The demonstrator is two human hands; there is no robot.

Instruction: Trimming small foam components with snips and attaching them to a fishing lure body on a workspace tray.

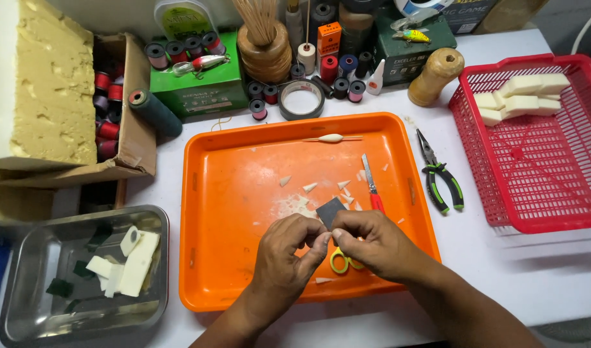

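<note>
While both hands hovered over the orange tray (231, 167), the left hand (285, 248) and the right hand (372, 241) were pinched together around a small dark grey square of sheet (329, 211), maybe sandpaper, hard to say. Fingers on both were curled in tight, thumbs meeting forefingers, and the dark sheet poked up from between them, just above the tray floor near its front middle. Whether something else was tucked inside the pinch I couldn't tell.

Little white shavings (310, 187) lay scattered on the tray just beyond the hands, and a red-handled craft knife (371, 185) sat right next to them. Yellow-handled scissors (340, 261) peeked out under the right hand. Farther back on the tray rested a white float shape on a thin stick (332, 138). Green-handled pliers (440, 171) lay on the table just right of the tray, beside a red basket (566, 212) with white foam blocks (521, 93) in it. A metal pan (25, 270) of offcuts sat off to the left.
</note>
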